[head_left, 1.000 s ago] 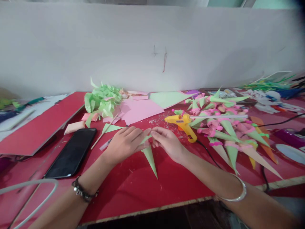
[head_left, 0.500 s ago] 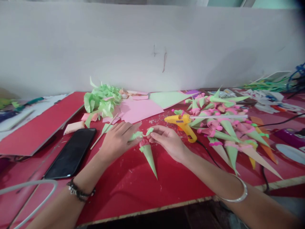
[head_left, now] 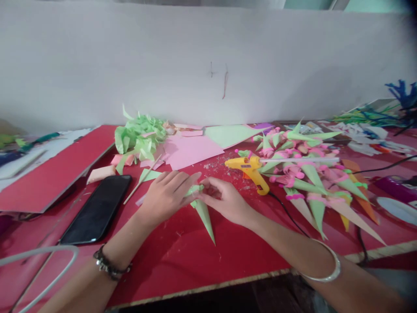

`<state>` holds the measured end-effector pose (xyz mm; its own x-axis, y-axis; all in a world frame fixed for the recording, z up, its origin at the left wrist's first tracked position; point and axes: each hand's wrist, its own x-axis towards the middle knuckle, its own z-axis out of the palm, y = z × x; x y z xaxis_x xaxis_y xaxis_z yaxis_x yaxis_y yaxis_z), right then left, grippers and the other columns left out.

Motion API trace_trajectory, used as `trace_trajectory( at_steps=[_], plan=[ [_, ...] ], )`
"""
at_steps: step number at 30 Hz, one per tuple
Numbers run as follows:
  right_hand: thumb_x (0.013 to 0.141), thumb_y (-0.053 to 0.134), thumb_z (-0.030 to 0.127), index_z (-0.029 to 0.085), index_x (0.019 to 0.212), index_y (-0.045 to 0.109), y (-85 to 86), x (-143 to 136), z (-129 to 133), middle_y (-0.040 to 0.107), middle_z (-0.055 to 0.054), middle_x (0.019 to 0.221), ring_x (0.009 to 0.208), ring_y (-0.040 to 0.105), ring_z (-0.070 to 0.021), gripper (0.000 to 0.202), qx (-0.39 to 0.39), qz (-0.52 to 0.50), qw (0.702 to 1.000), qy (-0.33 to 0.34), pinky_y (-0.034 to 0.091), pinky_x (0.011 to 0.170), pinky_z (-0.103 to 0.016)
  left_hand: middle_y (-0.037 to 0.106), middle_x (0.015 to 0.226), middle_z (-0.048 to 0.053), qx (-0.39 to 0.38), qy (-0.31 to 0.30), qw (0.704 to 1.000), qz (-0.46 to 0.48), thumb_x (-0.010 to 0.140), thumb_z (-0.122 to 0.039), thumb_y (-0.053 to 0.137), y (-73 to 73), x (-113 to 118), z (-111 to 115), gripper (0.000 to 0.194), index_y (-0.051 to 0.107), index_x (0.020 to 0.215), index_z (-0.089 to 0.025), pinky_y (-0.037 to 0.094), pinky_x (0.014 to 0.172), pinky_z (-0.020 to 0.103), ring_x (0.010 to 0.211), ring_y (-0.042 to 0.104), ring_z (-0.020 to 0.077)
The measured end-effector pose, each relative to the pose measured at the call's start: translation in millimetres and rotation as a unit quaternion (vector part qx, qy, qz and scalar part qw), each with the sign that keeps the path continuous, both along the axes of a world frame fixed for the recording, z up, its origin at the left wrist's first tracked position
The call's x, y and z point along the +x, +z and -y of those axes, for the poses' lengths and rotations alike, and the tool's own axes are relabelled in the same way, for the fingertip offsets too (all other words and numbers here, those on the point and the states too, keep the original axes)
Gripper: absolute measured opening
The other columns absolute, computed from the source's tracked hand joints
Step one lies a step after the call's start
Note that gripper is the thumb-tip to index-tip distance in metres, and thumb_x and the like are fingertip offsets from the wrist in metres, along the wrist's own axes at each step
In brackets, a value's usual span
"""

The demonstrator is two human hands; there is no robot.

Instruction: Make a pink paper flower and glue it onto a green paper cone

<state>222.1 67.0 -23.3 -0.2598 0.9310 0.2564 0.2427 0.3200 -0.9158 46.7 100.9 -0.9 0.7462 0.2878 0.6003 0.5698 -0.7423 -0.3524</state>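
My left hand (head_left: 167, 195) and my right hand (head_left: 226, 200) meet above the red table, their fingertips close together. Between them is a small strip of light green crepe paper (head_left: 194, 190), which both hands pinch. Just under the fingers lies a light green paper cone (head_left: 204, 219), its tip toward the table's front edge. The cone's wide end is mostly hidden by my hands.
A yellow glue gun (head_left: 249, 167) lies right of my hands, beside a pile of paper cones (head_left: 312, 174) with pink tops. Left are a black phone (head_left: 97, 208), a thin stick (head_left: 140, 182) and a green crepe paper heap (head_left: 140, 134). Pink paper (head_left: 192, 150) lies behind.
My hands have come closer together, the left moving right over the wide end of the cone. The green crepe strip is now bunched between the fingers. The cone has stayed put.
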Motion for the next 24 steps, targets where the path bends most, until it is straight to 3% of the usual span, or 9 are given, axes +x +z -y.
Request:
trace_trajectory(
  at_steps=[4, 11, 15, 19, 24],
  plan=[
    [0.077, 0.054, 0.025, 0.018, 0.08, 0.053, 4.7, 0.4, 1.8, 0.059, -0.002, 0.077, 0.07, 0.055, -0.0127, 0.008, 0.047, 0.045, 0.998, -0.001, 0.043, 0.063, -0.025, 0.06, 0.079, 0.006, 0.005, -0.006, 1.0, -0.014, 0.082, -0.037, 0.047, -1.0, 0.0, -0.6, 0.03, 0.055, 0.099, -0.014, 0.037, 0.06, 0.028, 0.07, 0.053, 0.0175],
    [0.075, 0.054, 0.02, 0.018, 0.07, 0.052, 10.4, 3.0, 1.6, 0.058, -0.001, 0.071, 0.068, 0.055, -0.0127, 0.006, 0.054, 0.047, 0.997, -0.035, 0.045, 0.062, -0.025, 0.061, 0.08, 0.006, 0.004, -0.001, 1.0, -0.015, 0.082, -0.038, 0.046, 0.1, 0.3, -1.3, 0.032, 0.053, 0.102, -0.013, 0.038, 0.06, 0.028, 0.071, 0.053, 0.0174],
    [0.075, 0.051, 0.018, 0.019, 0.078, 0.054, 7.7, 5.6, -2.1, 0.057, -0.001, 0.074, 0.067, 0.057, -0.0123, 0.004, 0.021, -0.029, 0.998, -0.057, 0.048, 0.064, -0.027, 0.061, 0.081, 0.007, 0.008, 0.01, 1.0, 0.0, 0.081, -0.038, 0.049, 0.8, -1.3, -2.8, 0.035, 0.053, 0.103, -0.012, 0.039, 0.062, 0.028, 0.073, 0.055, 0.0181],
    [0.077, 0.048, 0.017, 0.02, 0.098, 0.056, 6.6, 6.3, -4.6, 0.059, -0.003, 0.086, 0.067, 0.059, -0.0108, 0.023, -0.025, -0.083, 0.995, -0.057, 0.05, 0.067, -0.028, 0.061, 0.08, 0.007, 0.003, 0.021, 1.0, 0.001, 0.082, -0.04, 0.046, 0.8, -2.2, -3.9, 0.035, 0.054, 0.103, -0.013, 0.04, 0.062, 0.028, 0.072, 0.055, 0.0175],
    [0.074, 0.052, 0.017, 0.018, 0.081, 0.062, 4.6, 5.8, -5.0, 0.061, -0.004, 0.084, 0.072, 0.06, -0.0128, 0.013, -0.02, -0.065, 0.997, -0.038, 0.05, 0.069, -0.028, 0.061, 0.079, 0.007, 0.001, 0.021, 1.0, 0.002, 0.082, -0.041, 0.046, 0.6, -2.2, -3.4, 0.035, 0.054, 0.101, -0.013, 0.04, 0.062, 0.028, 0.071, 0.055, 0.0173]
  ],
)
